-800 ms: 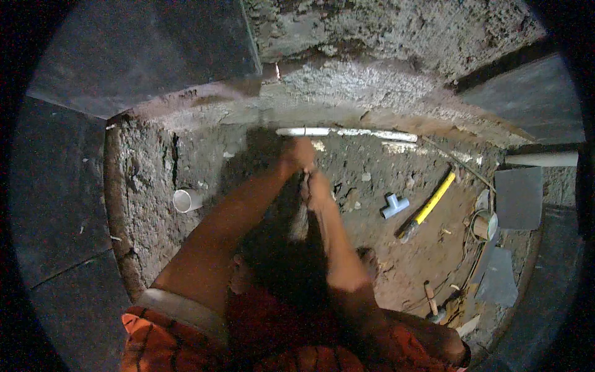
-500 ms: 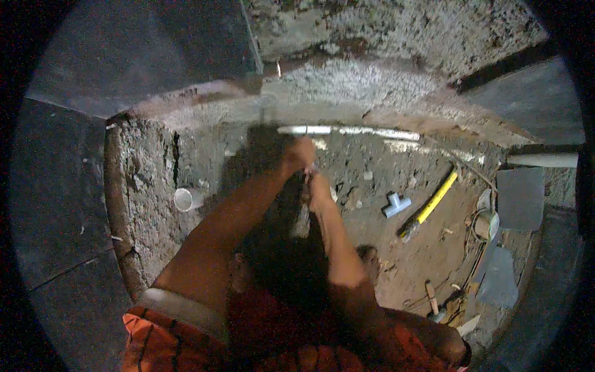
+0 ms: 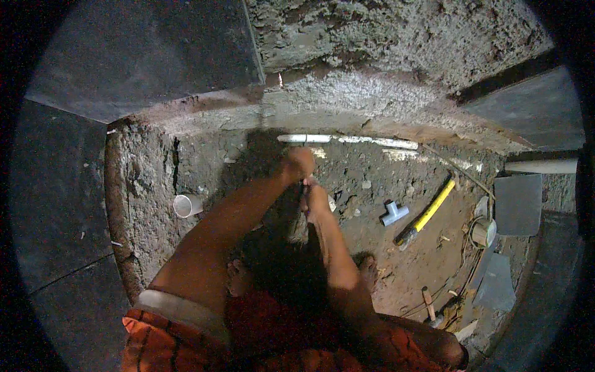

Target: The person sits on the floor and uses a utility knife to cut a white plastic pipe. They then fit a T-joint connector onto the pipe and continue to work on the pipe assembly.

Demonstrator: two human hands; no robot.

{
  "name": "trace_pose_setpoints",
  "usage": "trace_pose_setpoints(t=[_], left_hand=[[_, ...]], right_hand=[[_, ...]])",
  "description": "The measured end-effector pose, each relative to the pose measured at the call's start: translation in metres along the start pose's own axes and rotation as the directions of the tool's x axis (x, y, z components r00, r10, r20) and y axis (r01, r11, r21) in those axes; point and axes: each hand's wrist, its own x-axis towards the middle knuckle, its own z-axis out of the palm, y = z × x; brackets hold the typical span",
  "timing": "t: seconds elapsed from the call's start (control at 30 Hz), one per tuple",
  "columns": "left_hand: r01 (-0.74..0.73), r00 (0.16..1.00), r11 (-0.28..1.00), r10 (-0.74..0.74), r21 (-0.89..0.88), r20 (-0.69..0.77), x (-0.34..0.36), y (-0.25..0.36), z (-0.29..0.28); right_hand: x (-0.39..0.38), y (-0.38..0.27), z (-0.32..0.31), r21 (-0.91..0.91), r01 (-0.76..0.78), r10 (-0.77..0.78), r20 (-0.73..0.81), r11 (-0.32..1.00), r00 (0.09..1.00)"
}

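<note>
My left hand [image 3: 297, 162] and my right hand [image 3: 317, 199] are closed one beyond the other around a tool that I cannot make out, mostly hidden by my fingers and in dark shadow. Just beyond them a white pipe [image 3: 304, 137] lies along the foot of the rough wall. To their right on the broken floor are a grey tee fitting [image 3: 394, 214] and a yellow-handled tool [image 3: 434, 201]. A short white pipe [image 3: 185, 206] is at the left. My bare feet [image 3: 238, 279] flank the shadow below my hands.
Dark slabs [image 3: 65, 204] line the sides. At the right are grey tile pieces [image 3: 517, 204], a round container [image 3: 483, 232], cord or thin rod, and a wooden-handled hammer [image 3: 429, 302]. Rough masonry [image 3: 372, 37] rises beyond the pit.
Both hands have dropped slightly lower in the picture, still closed together. The whole view has shifted slightly as well. The loose items lie as before.
</note>
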Motion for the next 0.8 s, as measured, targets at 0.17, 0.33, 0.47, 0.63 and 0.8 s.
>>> trace_pose_setpoints(t=[0.17,0.33,0.47,0.63,0.8], left_hand=[[-0.003,0.998,0.990,0.012,-0.141,0.062,-0.020,-0.001,0.009],[-0.014,0.999,0.983,0.021,-0.183,0.033,-0.006,0.002,0.007],[0.002,0.999,0.982,0.006,-0.188,0.041,-0.012,0.002,0.006],[-0.015,0.999,0.982,0.024,-0.190,0.041,0.000,-0.011,0.024],[0.040,0.998,0.980,-0.029,-0.193,0.063,-0.021,0.012,0.025]], right_hand=[[-0.030,-0.010,0.008,-0.067,-0.096,0.095,-0.016,0.993,0.995],[-0.009,0.002,-0.001,-0.084,-0.043,0.042,-0.020,0.995,0.999],[-0.005,0.007,-0.004,0.004,-0.052,0.052,0.009,0.999,0.999],[-0.005,-0.010,0.011,-0.012,-0.017,0.016,-0.050,1.000,0.999],[-0.016,-0.011,0.012,-0.036,-0.078,0.077,-0.028,0.996,0.997]])
